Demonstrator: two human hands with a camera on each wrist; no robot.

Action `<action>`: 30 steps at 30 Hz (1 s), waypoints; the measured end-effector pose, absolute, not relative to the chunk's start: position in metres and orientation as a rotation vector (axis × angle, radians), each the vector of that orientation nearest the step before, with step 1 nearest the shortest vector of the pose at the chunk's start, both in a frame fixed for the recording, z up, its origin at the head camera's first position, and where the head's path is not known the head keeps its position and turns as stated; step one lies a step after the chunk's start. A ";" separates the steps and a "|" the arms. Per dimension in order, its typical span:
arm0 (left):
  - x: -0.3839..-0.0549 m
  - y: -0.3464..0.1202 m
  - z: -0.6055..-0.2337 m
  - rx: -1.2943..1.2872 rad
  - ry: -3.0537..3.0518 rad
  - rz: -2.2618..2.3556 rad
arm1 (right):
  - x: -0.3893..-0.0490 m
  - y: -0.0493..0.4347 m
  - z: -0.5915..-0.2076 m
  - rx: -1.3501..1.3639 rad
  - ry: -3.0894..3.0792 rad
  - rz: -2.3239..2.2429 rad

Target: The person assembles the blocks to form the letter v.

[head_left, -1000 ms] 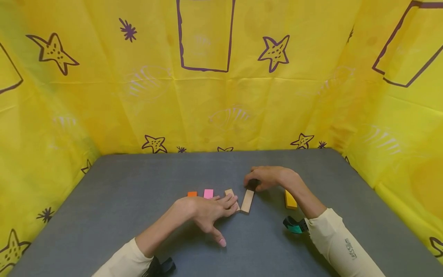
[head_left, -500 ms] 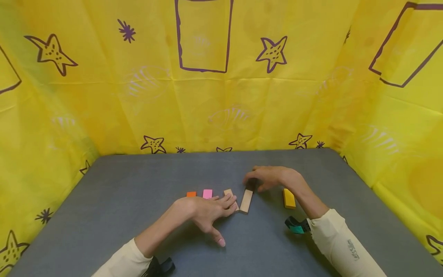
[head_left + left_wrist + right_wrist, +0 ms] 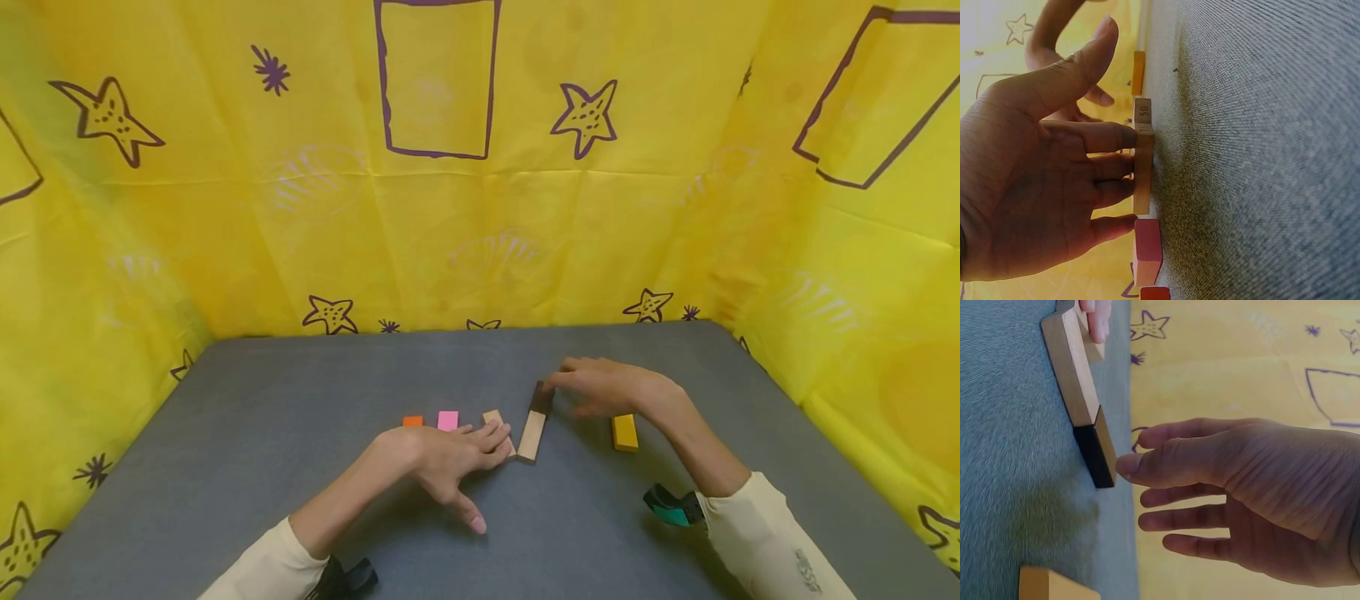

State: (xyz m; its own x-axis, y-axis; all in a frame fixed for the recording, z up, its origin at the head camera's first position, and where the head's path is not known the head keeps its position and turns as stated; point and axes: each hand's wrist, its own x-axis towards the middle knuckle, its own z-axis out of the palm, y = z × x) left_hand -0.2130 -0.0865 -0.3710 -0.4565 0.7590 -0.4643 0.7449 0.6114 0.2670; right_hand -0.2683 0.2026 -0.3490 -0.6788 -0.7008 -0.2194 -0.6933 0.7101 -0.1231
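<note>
My left hand [image 3: 453,465] rests its straight fingertips on a plain wooden block [image 3: 492,415], thumb spread away. A second plain wooden block [image 3: 532,437] lies just right of it, the two meeting at their near ends. End to end with the second block, at its far end, lies a dark brown block [image 3: 539,398]. My right hand [image 3: 618,388] hovers beside the dark block, fingers loosely extended. In the right wrist view the thumb tip is close to the dark block [image 3: 1095,456]; whether they touch I cannot tell. Printed digits show on the wooden block ends [image 3: 1142,111] in the left wrist view.
A yellow block [image 3: 625,433] lies below the right wrist. Left of the wooden blocks are a pink block [image 3: 447,420] and an orange block [image 3: 412,421], partly covered by the left hand. Yellow printed cloth [image 3: 480,208] walls the grey table [image 3: 300,375].
My right hand has let go of the dark brown block and drawn back to the right, uncovering it against the second wooden block. The left hand stays in place.
</note>
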 end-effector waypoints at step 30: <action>-0.213 -0.086 -0.373 1.179 2.294 0.038 | -0.237 0.265 -0.357 -0.966 2.654 -0.076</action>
State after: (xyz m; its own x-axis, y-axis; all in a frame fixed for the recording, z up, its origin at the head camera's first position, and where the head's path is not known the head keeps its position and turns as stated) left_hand -0.2127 -0.0860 -0.3728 -0.4605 0.7581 -0.4617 0.7424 0.6141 0.2678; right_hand -0.2370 0.2655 -0.3573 -0.7224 -0.6348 -0.2742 -0.6180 0.7706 -0.1556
